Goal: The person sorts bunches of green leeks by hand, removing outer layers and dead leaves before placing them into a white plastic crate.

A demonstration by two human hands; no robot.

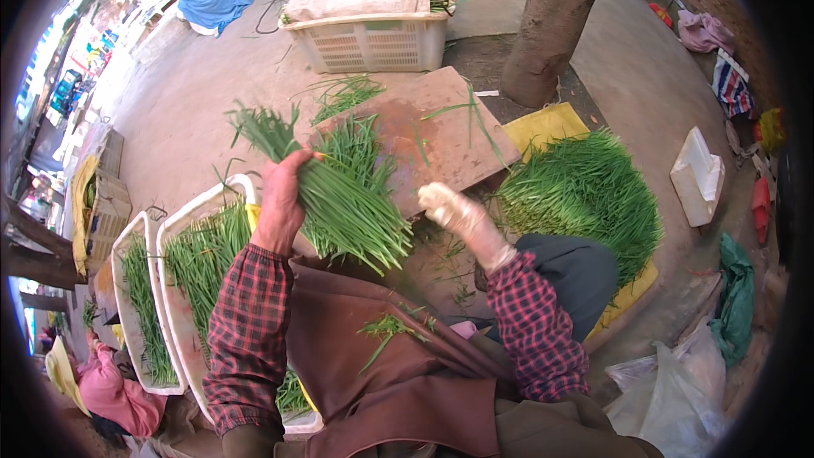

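Observation:
A thick bunch of garlic chives (pixel 352 208) is gripped in my left hand (pixel 283 191), its leafy tips up and to the left and its pale stem ends toward my lap. Below and behind it, more loose chives (pixel 360 146) lie on a flat board (pixel 428 123). My right hand (pixel 455 214), in a pale glove, hovers by the board's near edge with its fingers curled closed; anything inside them is hidden. To the right, a large heap of chives (pixel 585 195) rests on a yellow sheet (pixel 547 125). Green scraps (pixel 392 326) lie on the brown apron (pixel 339 373) over my lap.
White crates (pixel 161 259) of chives stand at my left. A cloth-covered crate (pixel 373 44) and a tree trunk (pixel 555 30) are beyond the board. A white foam box (pixel 698 176) and plastic bags (pixel 678 390) lie right. Another person (pixel 123 390) is at lower left.

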